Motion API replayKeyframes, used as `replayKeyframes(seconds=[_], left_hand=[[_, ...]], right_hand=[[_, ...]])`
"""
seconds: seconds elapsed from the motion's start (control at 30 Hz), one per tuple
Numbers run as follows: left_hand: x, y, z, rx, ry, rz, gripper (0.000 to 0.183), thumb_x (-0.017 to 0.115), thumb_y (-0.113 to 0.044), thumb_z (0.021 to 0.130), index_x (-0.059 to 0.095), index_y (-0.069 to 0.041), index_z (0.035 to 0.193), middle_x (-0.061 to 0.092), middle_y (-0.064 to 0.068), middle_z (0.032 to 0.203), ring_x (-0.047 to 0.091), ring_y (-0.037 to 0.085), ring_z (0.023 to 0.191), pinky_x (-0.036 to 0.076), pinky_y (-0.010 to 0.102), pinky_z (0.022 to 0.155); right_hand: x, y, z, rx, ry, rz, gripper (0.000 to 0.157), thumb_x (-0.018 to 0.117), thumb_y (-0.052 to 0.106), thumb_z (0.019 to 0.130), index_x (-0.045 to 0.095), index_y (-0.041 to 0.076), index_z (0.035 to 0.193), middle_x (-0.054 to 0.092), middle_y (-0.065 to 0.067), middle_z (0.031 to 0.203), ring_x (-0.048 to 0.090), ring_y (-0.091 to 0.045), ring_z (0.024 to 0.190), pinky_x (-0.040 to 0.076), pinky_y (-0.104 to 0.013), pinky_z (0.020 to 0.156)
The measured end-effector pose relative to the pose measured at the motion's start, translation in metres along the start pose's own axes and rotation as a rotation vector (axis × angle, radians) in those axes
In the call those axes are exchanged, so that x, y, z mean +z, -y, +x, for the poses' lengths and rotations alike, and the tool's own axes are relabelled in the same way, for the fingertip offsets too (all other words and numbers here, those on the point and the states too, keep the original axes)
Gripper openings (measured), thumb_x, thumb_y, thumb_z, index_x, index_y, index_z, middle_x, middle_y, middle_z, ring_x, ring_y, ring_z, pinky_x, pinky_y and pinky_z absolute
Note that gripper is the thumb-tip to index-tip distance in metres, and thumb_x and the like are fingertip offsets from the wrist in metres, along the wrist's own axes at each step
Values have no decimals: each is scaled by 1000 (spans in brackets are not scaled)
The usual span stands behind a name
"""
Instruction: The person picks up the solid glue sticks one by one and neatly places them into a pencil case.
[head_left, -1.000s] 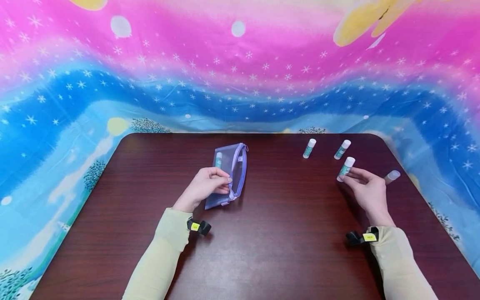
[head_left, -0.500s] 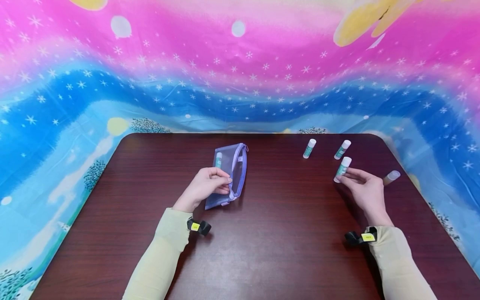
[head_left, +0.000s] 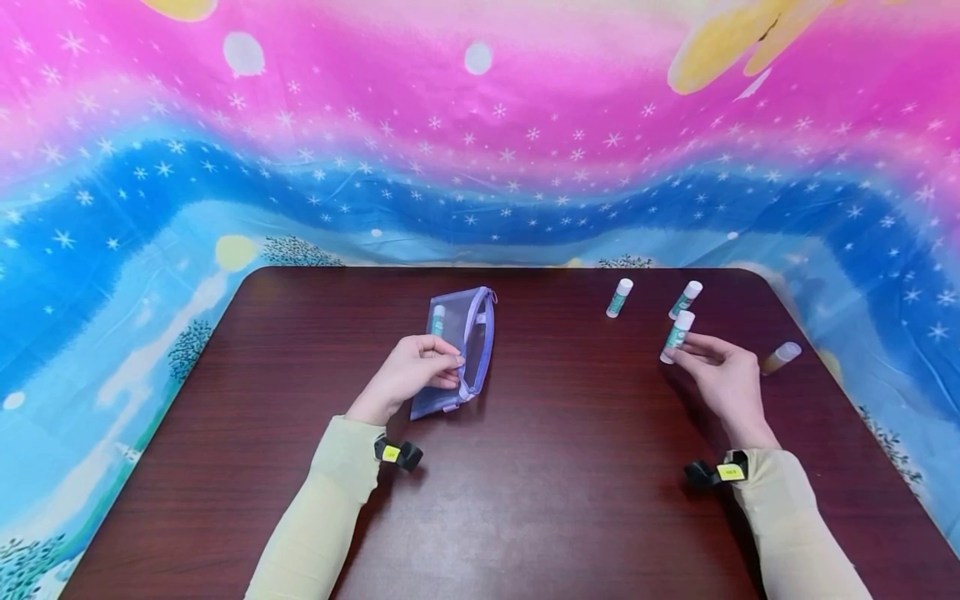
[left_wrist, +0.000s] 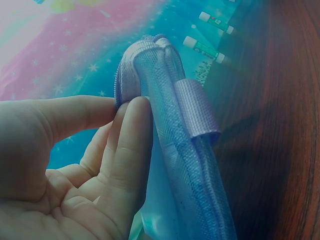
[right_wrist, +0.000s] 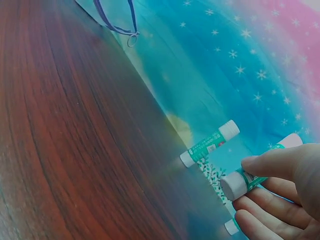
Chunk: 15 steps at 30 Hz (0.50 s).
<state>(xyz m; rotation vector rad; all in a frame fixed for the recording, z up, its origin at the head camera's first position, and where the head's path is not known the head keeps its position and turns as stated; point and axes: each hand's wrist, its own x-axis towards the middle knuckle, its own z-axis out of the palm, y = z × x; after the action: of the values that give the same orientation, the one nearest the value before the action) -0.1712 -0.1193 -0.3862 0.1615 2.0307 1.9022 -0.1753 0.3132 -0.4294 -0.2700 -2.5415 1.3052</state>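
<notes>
My left hand (head_left: 415,368) pinches the edge of a purple mesh zipper pouch (head_left: 480,350) between thumb and fingers. The pouch stands with its zipped mouth spread apart, facing right. Through its mesh shows one glue stick (head_left: 438,320), partly hidden by my fingers. In the left wrist view the thumb and fingertips press on the pouch's zipper end (left_wrist: 131,75). On the right, my right hand (head_left: 723,375) grips a white and green glue stick (head_left: 677,337) by its side, cap upward. The right wrist view shows the thumb across this glue stick's label (right_wrist: 254,179).
Two more glue sticks stand upright near the table's back right, one (head_left: 618,298) farther left, one (head_left: 686,300) right behind the held one. A clear-capped tube (head_left: 782,358) is beyond my right hand. A patterned cloth (head_left: 480,167) hangs behind the brown table (head_left: 562,467).
My right hand has moved slightly left with the glue stick, which now overlaps the one behind it in the head view. My left hand and the pouch stay put.
</notes>
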Motion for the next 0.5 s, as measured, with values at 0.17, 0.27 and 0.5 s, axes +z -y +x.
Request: replayKeyframes(seconds=[0.17, 0.27, 0.5], left_hand=[[-3, 7, 5, -4, 2, 3, 19, 62, -1, 88, 60, 12, 102, 66, 20, 86, 65, 28, 74, 56, 42, 74], [-5, 16, 11, -4, 1, -2, 20, 63, -2, 88, 60, 11, 102, 67, 20, 86, 65, 27, 73, 56, 42, 73], [-7, 26, 16, 6, -8, -13, 22, 65, -6, 87, 61, 9, 103, 67, 18, 86, 66, 25, 72, 56, 39, 72]], right_hand=[[3, 2, 1, -6, 18, 2, 48, 74, 38, 79, 66, 9, 116, 69, -9, 98, 62, 2, 77, 50, -11, 63], [4, 3, 1, -16, 20, 11, 48, 75, 36, 79, 66, 7, 116, 69, -9, 97, 63, 1, 77, 50, -12, 63], [7, 7, 1, -47, 22, 5, 46, 75, 36, 79, 67, 8, 115, 69, -9, 96, 62, 2, 77, 49, -11, 63]])
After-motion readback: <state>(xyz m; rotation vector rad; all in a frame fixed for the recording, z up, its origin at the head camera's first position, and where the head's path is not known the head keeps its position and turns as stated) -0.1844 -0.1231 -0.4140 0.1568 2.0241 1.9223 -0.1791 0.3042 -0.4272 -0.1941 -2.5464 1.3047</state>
